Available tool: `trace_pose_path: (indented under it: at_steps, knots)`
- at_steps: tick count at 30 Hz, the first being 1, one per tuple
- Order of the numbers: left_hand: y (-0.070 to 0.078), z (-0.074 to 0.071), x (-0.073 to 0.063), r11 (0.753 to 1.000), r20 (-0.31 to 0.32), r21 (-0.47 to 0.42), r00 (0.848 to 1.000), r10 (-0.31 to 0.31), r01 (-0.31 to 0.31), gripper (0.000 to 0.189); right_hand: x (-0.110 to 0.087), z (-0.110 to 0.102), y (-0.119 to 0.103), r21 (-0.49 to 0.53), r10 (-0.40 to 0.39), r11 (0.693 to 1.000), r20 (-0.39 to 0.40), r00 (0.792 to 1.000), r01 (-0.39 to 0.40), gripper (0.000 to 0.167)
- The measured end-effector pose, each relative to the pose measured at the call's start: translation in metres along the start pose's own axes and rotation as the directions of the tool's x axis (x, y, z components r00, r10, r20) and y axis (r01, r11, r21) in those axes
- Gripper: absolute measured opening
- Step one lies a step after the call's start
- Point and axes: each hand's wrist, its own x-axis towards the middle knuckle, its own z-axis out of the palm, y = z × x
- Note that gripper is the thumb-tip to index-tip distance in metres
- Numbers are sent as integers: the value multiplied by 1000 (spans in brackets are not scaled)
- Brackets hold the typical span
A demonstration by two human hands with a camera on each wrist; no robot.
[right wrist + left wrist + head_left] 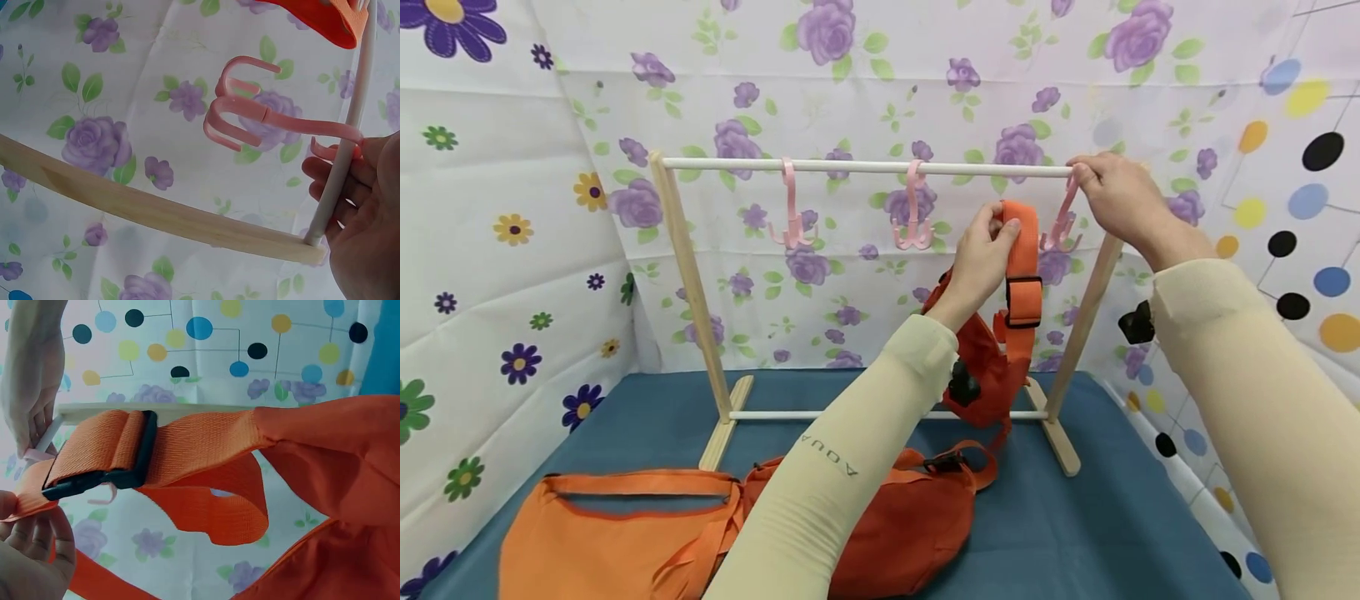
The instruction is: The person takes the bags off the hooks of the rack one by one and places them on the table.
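Observation:
My left hand (981, 258) pinches the orange webbing strap (1022, 242) of a red-orange waist bag (988, 367), raised in front of the rack. A black slider buckle (140, 450) sits on that strap, just beyond my fingers. At the right end of the white top rail (865, 167), my right hand (1112, 196) holds the upper curl of a pink hook (1062, 221), with fingers around the rail there. In the right wrist view the pink hook (250, 112) shows its several curved prongs, with no strap on them.
Two more pink hooks (792, 208) hang along the rail, at its left and middle. The wooden rack (688, 275) stands on a blue cloth (1075, 533). In front lie an orange bag (602, 542) and a red-orange waist bag (917, 517). Patterned cloth walls surround this.

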Motion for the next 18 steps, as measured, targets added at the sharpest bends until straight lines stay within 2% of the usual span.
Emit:
trace_pose_path:
  at_steps: [5,11,18]
  knots:
    - [0,-14,-4,997,47,63,998,-35,32,38,0,1,0,15,1,1000,-13,1000,-1,54]
    - [-3,-29,-10,994,77,71,993,-94,89,42,0,4,2,40,-26,999,-15,1000,27,56]
    - [2,-37,-15,993,146,80,985,-96,85,49,0,5,7,41,-70,997,-17,997,71,56]
